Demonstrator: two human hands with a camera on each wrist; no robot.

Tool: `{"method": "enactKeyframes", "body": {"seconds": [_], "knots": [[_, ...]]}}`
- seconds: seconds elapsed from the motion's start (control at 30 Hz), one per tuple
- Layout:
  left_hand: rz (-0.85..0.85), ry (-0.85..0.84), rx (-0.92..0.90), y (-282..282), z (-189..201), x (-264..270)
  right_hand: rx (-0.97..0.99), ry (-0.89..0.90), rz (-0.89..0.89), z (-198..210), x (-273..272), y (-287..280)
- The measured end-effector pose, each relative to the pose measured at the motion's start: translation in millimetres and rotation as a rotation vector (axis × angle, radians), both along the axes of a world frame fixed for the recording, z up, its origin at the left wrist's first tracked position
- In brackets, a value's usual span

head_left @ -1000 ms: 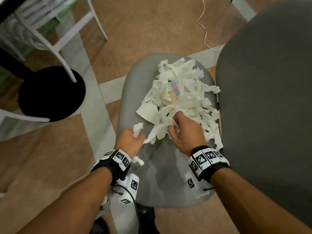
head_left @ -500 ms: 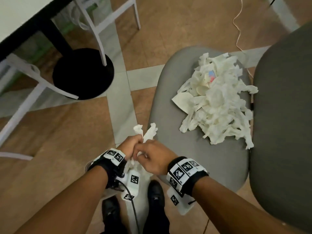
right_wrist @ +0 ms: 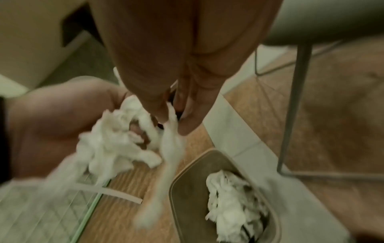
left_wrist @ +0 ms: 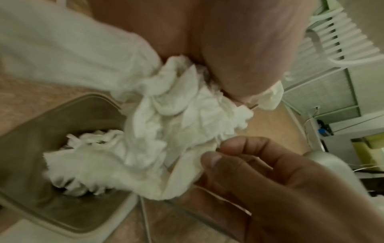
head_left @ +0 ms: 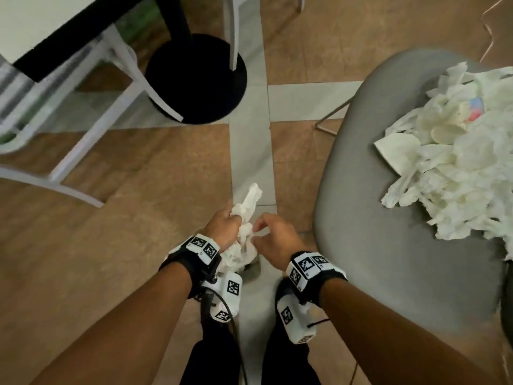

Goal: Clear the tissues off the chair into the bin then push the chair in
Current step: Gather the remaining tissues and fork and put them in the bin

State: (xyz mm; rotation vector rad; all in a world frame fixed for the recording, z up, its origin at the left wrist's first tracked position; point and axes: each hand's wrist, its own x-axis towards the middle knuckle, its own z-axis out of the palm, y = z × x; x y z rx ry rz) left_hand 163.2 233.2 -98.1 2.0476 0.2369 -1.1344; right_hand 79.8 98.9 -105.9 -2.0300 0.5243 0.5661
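Left hand (head_left: 222,227) clutching a tissue wad (head_left: 244,218) above the bin (right_wrist: 187,197), right hand (head_left: 273,236) pinching one strip (right_wrist: 172,143), tissue pile (head_left: 455,173) on chair (head_left: 388,259)

Tissue pile (head_left: 455,168) on chair (head_left: 374,245); bin (right_wrist: 187,189) on floor left of chair.

1. Both forearms are bare, with no sleeves.
2. The left wrist wears a black strap (head_left: 191,269) topped with white blocks printed with black square markers.
3. Under it hangs a white camera box (head_left: 229,297) with the same markers, and a thin black cable (head_left: 236,329) trails down from it.
4. The right wrist wears a matching black band (head_left: 313,273) with marker blocks and a white box (head_left: 294,320) beneath.
5. Dark trousers (head_left: 213,357) and black shoes (head_left: 281,287) show below.
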Motion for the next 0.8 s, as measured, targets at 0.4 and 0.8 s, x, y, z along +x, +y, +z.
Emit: {"method": "enactKeyframes", "body": {"seconds": [0.4,0.8], "knots": [[-0.261,0.173,0.112,75.2,-132.1,-37.2,-0.078,0.381,0.126,-110.1,-26.7,55.9],[-0.432,-0.134,0.286,50.2,-73.2,24.8,0.043,0.299,-0.076,-46.6,-6.0,-8.9]]}}
